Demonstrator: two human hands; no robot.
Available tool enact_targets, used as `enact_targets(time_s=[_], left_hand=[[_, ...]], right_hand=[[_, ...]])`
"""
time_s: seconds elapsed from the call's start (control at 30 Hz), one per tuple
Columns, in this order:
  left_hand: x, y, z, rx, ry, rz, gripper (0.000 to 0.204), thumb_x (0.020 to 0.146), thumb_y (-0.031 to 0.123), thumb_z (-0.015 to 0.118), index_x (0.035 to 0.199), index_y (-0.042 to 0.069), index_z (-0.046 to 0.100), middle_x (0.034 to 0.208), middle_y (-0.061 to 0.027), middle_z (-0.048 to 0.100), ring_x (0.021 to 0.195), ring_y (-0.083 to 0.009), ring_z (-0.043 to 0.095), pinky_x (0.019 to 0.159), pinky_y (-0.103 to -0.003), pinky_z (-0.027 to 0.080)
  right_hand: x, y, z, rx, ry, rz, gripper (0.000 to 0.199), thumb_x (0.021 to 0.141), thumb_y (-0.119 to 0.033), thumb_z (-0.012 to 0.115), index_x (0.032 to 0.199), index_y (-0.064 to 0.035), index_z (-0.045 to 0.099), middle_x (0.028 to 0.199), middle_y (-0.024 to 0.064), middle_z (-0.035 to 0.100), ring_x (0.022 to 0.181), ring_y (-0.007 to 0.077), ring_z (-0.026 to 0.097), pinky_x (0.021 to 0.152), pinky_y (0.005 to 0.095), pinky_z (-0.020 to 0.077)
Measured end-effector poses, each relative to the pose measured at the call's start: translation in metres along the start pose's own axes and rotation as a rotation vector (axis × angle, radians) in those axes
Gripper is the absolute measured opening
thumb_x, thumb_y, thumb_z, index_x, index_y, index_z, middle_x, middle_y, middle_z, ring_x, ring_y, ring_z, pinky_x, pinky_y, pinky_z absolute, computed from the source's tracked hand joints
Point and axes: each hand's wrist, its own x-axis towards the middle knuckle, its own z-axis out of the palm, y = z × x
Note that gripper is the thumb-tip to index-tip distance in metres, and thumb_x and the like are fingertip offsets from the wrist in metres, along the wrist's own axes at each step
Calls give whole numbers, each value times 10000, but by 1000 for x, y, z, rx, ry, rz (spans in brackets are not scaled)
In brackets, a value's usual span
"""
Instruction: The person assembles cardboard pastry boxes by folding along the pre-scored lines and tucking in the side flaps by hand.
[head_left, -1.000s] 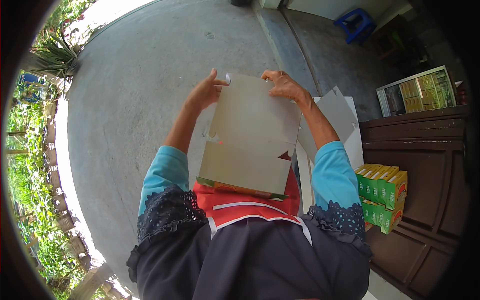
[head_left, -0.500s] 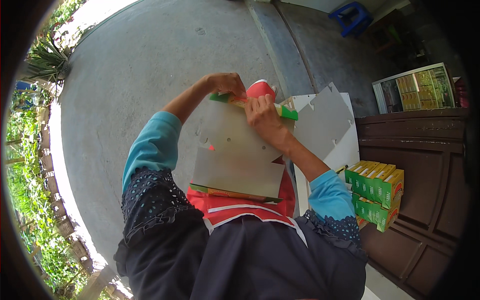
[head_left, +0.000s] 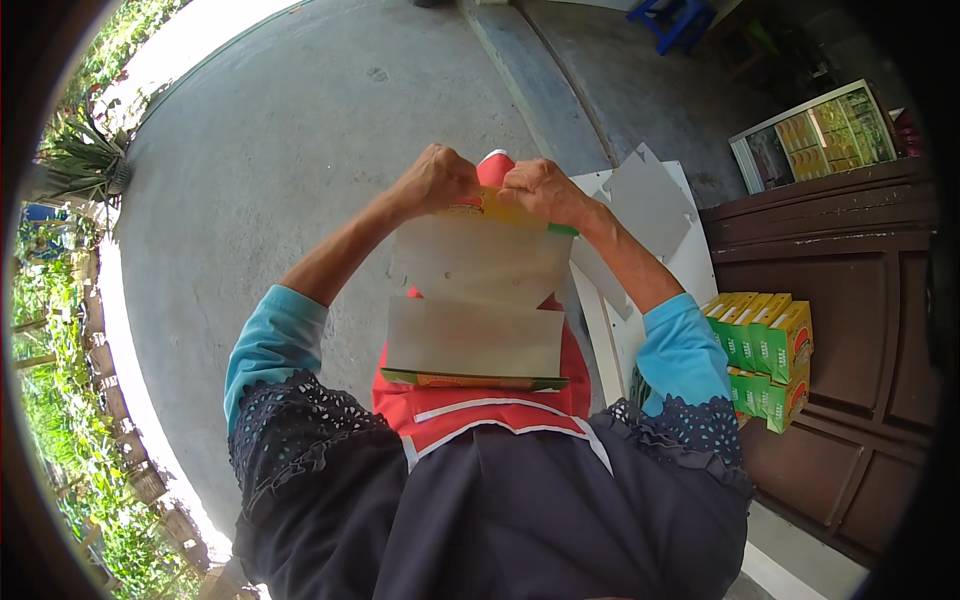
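A partly folded carton, grey inside, lies across my red-covered lap. Its near edge is a raised green printed strip, and its far panel stands up with a yellow printed face showing. At that far edge my left hand is closed on the carton's left side. My right hand is closed on the same edge a little to the right, thumb toward the yellow face. Both sets of fingertips are partly hidden behind the panel.
On my right, flat grey carton sheets lie on a white table. Several green and yellow folded cartons are stacked beside a brown panelled door. A glass case and blue stool stand farther off.
My right hand has moved up to the far edge, and my left hand has shifted slightly left. The far panel is turned, so more of its yellow face shows.
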Motion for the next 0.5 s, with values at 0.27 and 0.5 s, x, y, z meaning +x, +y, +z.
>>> enact_targets(time_s=[0.27,0.5], left_hand=[[-17,0,-7,-33,-2,-1,133,736,99,651,784,-9,712,660,-211,620,565,-280,626,577,-359,498],[-48,54,-22,27,-185,23,188,841,152,636,923,21,743,796,-166,711,651,-232,669,630,-337,516]], right_hand=[[-59,8,-19,14,39,99,244,832,-212,677,734,9,642,666,139,602,645,300,575,661,394,454],[-66,-63,-53,295,-44,243,269,917,-257,617,1039,-46,730,902,119,714,792,233,628,785,358,485]])
